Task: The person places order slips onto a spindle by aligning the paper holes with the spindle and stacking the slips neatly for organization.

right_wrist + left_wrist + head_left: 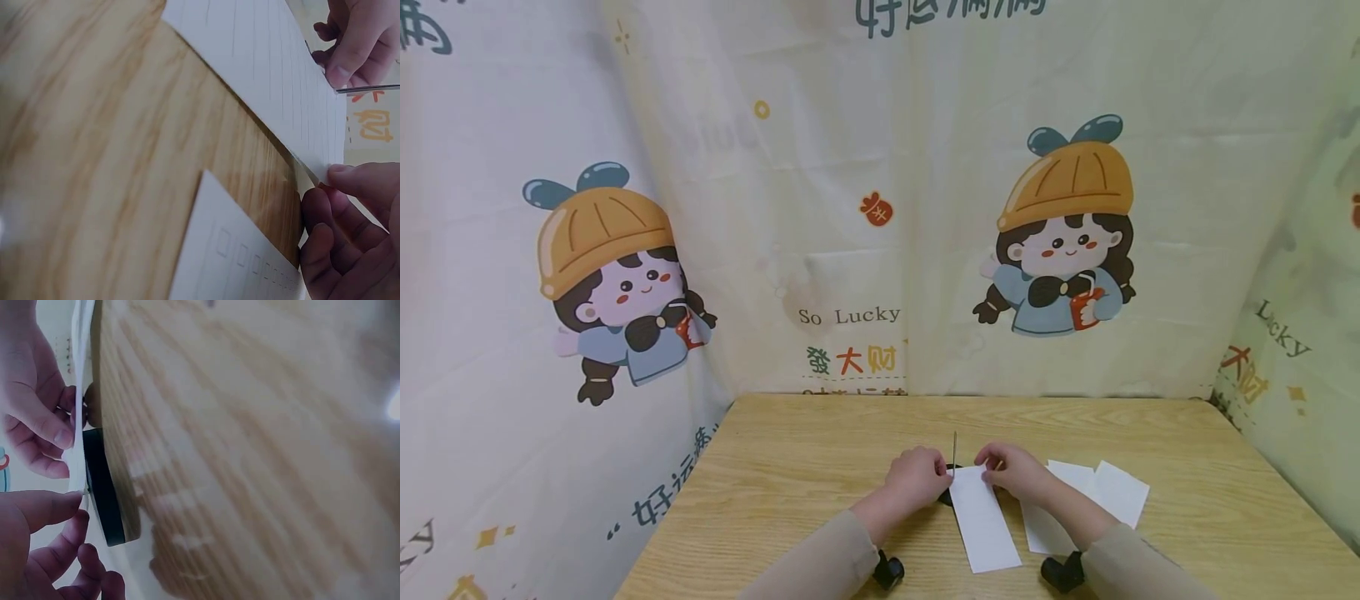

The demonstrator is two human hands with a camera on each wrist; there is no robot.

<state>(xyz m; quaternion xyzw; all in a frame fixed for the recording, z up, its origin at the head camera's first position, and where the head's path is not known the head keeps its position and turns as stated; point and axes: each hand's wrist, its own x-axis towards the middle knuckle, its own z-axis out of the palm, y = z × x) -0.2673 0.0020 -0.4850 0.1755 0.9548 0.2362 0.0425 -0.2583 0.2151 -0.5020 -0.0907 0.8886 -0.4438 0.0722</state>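
Both hands hold a narrow white paper slip [985, 525] by its far end, its near end reaching toward the front of the table. The left hand [917, 473] pinches the far left corner between thumb and fingers. At the far right corner, the right hand [1011, 471] pinches the slip the same way. A thin upright metal spike [955, 446] rises right beside the left fingertips, at the slip's far edge. Its black base [103, 487] sits under the slip, partly hidden. Faint ruled lines cross the slip [262, 69] in the right wrist view.
More white paper slips [1123, 492] lie on the wooden table [790, 467] to the right, partly under the right forearm. One slip [244, 250] shows a row of printed small boxes. A printed curtain [820, 208] hangs behind the table.
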